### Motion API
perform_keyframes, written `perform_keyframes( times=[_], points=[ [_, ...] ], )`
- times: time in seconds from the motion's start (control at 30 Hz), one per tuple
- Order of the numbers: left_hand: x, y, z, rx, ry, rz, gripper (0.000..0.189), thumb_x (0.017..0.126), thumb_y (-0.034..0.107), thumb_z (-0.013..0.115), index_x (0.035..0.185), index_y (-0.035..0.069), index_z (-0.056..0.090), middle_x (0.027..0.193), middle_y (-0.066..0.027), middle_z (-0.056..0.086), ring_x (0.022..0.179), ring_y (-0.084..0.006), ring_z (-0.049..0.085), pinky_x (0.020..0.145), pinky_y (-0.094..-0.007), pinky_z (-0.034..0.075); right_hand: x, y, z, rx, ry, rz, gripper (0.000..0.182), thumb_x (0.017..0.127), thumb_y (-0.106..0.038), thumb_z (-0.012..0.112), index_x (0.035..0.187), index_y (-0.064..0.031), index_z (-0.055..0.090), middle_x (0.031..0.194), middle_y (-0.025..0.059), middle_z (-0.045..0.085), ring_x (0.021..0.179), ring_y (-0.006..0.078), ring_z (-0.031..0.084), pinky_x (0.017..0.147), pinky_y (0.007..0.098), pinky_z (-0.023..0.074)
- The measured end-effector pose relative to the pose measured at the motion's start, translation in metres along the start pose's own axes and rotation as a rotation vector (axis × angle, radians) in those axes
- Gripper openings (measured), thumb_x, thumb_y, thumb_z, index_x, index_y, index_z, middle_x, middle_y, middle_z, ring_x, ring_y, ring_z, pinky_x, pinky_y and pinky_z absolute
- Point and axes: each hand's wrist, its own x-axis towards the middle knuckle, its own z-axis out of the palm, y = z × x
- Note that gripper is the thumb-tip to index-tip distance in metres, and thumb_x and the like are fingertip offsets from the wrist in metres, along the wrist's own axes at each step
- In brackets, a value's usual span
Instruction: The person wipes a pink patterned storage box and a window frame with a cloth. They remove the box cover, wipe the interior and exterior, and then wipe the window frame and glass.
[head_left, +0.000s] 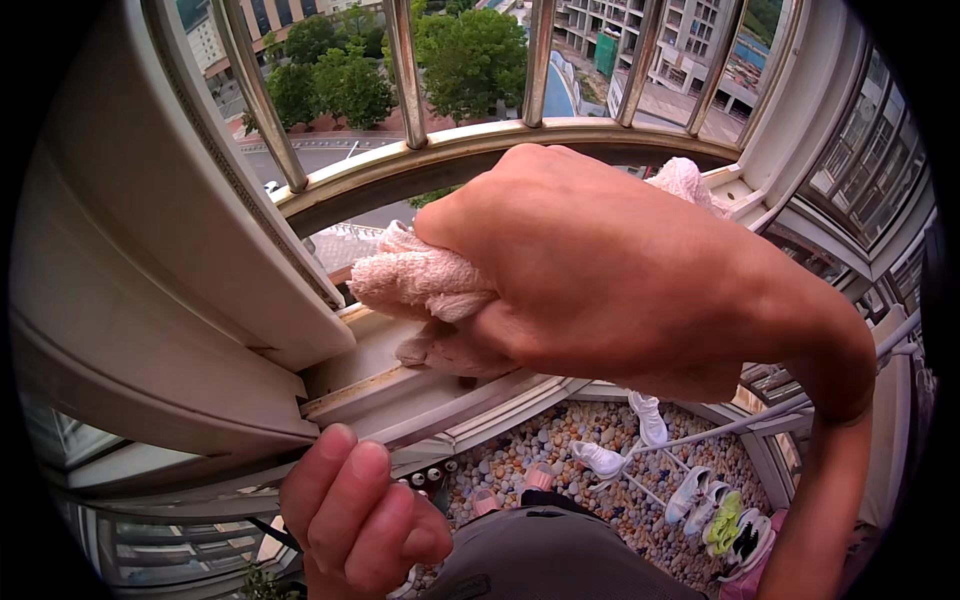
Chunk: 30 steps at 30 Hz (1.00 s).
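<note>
A pink terry cloth (424, 281) is bunched under my right hand (592, 262), which grips it over the sliding track (427, 390) of a window sill. Folds of the cloth stick out past the knuckles on the left, and another piece shows beyond the hand at the upper right. Most of the cloth's middle is hidden by the hand. My left hand (360, 510) hovers at the lower left, just below the sill's inner edge, its fingers curled in and nothing visible in them. Left of the cloth stands the white window sash frame (202, 225).
Metal guard bars (405, 75) cross the window opening, with trees and a street far below. On the pebble-patterned floor (517, 442) are several shoes (686, 491) near a thin white metal rod (735, 424). Another glazed window (862, 150) lies at right.
</note>
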Motion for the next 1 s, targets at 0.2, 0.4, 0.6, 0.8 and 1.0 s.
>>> perform_keyframes(
  times=[0.2, 0.4, 0.6, 0.8, 1.0],
  points=[
    [-0.006, -0.013, 0.028, -0.041, 0.399, -0.006, 0.024, 0.103, 0.027, 0.035, 0.105, 0.008, 0.049, 0.105, -0.0129, 0.053, 0.093, -0.0287, 0.053, 0.084, -0.0437, 0.047, 0.019, -0.002, 0.017, 0.250, -0.048, 0.026, 0.021, 0.087, -0.016, 0.069, 0.087, 0.0041, 0.063, 0.070, 0.0198, 0.061, 0.062, 0.0249, 0.057, 0.063, 0.0409, 0.0476],
    [0.006, 0.004, 0.007, 0.055, -0.065, -0.215, 0.013, 0.102, 0.024, 0.047, 0.098, 0.012, 0.051, 0.090, -0.0036, 0.056, 0.084, -0.0230, 0.055, 0.073, -0.0393, 0.046, -0.021, 0.014, -0.007, -0.174, -0.006, -0.042, 0.021, 0.085, -0.018, 0.074, 0.087, 0.0006, 0.064, 0.080, 0.0199, 0.065, 0.078, 0.0371, 0.064, 0.072, 0.0451, 0.0476],
    [0.005, 0.006, 0.004, 0.003, -0.016, -0.228, 0.020, 0.105, 0.025, 0.038, 0.095, 0.010, 0.046, 0.086, -0.0055, 0.052, 0.080, -0.0245, 0.053, 0.077, -0.0419, 0.047, -0.051, 0.044, -0.012, -0.355, 0.115, 0.070, 0.020, 0.072, -0.002, 0.075, 0.085, 0.0003, 0.060, 0.079, 0.0175, 0.061, 0.080, 0.0387, 0.063, 0.072, 0.0490, 0.0467],
    [-0.007, 0.002, 0.012, -0.052, 0.135, -0.210, 0.018, 0.103, 0.027, 0.042, 0.092, 0.012, 0.044, 0.091, -0.0044, 0.053, 0.083, -0.0240, 0.053, 0.073, -0.0403, 0.046, -0.002, 0.000, 0.040, -0.153, 0.247, -0.463, 0.027, 0.066, -0.002, 0.072, 0.084, -0.0006, 0.052, 0.084, 0.0142, 0.057, 0.081, 0.0357, 0.062, 0.071, 0.0436, 0.0511],
    [-0.010, 0.000, 0.019, -0.023, 0.156, -0.219, 0.020, 0.103, 0.028, 0.039, 0.088, 0.014, 0.039, 0.093, -0.0035, 0.049, 0.082, -0.0227, 0.048, 0.071, -0.0408, 0.044, 0.020, -0.006, 0.046, -0.116, 0.183, -0.582, 0.018, 0.072, -0.005, 0.067, 0.084, -0.0024, 0.053, 0.087, 0.0123, 0.056, 0.084, 0.0316, 0.062, 0.073, 0.0398, 0.0538]
  ],
)
